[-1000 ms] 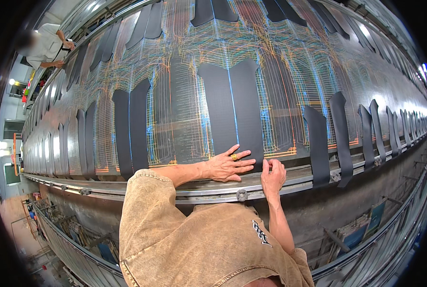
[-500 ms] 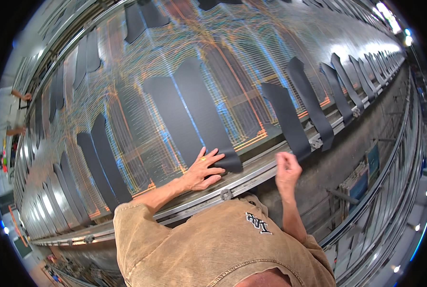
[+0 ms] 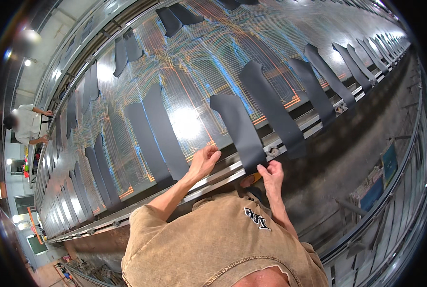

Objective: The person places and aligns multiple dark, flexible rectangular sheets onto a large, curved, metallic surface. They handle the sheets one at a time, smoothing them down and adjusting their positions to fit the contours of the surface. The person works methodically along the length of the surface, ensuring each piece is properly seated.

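Note:
Long dark grey panels, apparently fabric, lie on a long table (image 3: pixel 252 36) crossed with coloured lines. My right hand (image 3: pixel 272 174) is at the near edge, with thumb and fingers pinched on the lower end of one dark panel (image 3: pixel 241 131). This panel stretches away over the table, and its end hangs past the metal rail (image 3: pixel 213 181). Just left of it, my left hand (image 3: pixel 204 161) hovers by the edge with its fingers curled in. Nothing shows in that hand. Left of my left hand, a pair of dark panels (image 3: pixel 151 136) lies side by side.
More dark panels (image 3: pixel 278 107) run along the near edge to the right, overhanging the rail. Others (image 3: pixel 177 19) lie along the far side. A person (image 3: pixel 29 123) stands across the table at far left. Metal rails and flat frames (image 3: pixel 369 193) are at lower right.
My view has shifted to the right along the table. My left hand has lifted off the pair of panels and curled. My right hand has taken hold of another panel's lower end.

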`<state>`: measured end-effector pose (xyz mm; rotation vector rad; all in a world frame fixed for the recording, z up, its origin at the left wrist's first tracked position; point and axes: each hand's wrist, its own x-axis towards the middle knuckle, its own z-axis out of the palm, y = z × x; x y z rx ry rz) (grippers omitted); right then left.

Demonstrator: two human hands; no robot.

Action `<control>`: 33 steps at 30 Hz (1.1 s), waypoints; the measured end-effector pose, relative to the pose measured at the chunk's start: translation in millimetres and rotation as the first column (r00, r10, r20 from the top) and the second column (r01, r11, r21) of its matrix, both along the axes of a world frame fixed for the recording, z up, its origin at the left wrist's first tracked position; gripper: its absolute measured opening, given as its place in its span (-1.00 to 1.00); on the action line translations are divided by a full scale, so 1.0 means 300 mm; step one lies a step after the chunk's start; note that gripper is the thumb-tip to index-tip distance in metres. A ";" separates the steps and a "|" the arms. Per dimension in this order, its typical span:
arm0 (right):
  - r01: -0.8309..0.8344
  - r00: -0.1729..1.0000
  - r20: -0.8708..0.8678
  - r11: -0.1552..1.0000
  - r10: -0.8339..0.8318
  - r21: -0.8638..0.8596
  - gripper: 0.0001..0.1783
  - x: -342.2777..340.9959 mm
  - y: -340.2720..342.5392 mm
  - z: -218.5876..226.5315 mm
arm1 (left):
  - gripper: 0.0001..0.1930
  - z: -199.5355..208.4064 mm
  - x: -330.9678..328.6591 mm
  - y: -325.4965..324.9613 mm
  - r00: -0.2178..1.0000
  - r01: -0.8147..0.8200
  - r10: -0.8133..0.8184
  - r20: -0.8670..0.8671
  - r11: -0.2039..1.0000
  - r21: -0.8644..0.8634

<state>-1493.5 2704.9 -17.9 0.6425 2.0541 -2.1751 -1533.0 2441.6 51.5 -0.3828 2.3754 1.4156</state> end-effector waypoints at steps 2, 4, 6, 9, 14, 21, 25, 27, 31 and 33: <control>-0.144 0.987 0.068 0.989 0.146 -0.026 -0.70 -0.017 0.032 0.030 | -0.53 -0.057 -0.028 0.109 0.972 -0.195 0.168 0.166 0.968 0.160; -0.245 0.964 0.084 0.965 0.253 -0.096 -0.84 -0.031 0.066 0.085 | -0.56 -0.075 -0.046 0.164 0.920 -0.332 0.255 0.296 0.911 0.245; -0.320 0.947 0.020 0.947 0.321 -0.036 -0.85 -0.055 0.103 0.116 | -0.57 -0.074 -0.080 0.207 0.897 -0.367 0.274 0.348 0.899 0.237; -0.377 0.923 0.027 0.914 0.385 -0.151 -0.85 -0.118 0.128 0.239 | -0.61 -0.103 -0.137 0.231 0.831 -0.482 0.325 0.451 0.826 0.293; -0.487 0.869 0.037 0.866 0.493 -0.111 -0.86 -0.229 0.139 0.437 | -0.85 -0.078 -0.344 0.260 0.687 -0.722 0.419 0.594 0.308 0.619; -0.514 0.857 -0.003 0.857 0.515 0.037 -0.89 -0.280 0.111 0.544 | -0.81 -0.115 -0.568 0.111 0.702 -0.689 0.581 0.412 0.407 0.600; -0.548 0.834 0.008 0.828 0.551 0.117 -0.89 -0.320 0.106 0.607 | -0.88 -0.028 -0.517 0.099 0.703 -0.691 0.515 0.490 0.330 0.644; -0.588 0.800 -0.020 0.789 0.600 0.179 -0.85 -0.345 0.106 0.658 | -0.84 0.006 -0.511 0.086 0.647 -0.717 0.546 0.532 0.200 0.667; -0.605 0.783 -0.020 0.769 0.622 0.206 -0.83 -0.420 0.088 0.669 | -0.84 0.127 -0.609 0.001 0.750 -0.600 0.560 0.353 0.351 0.719; -0.599 0.795 -0.006 0.788 0.606 0.145 -0.85 -0.485 0.036 0.576 | -0.83 0.081 -0.708 -0.092 0.776 -0.577 0.563 0.285 0.451 0.681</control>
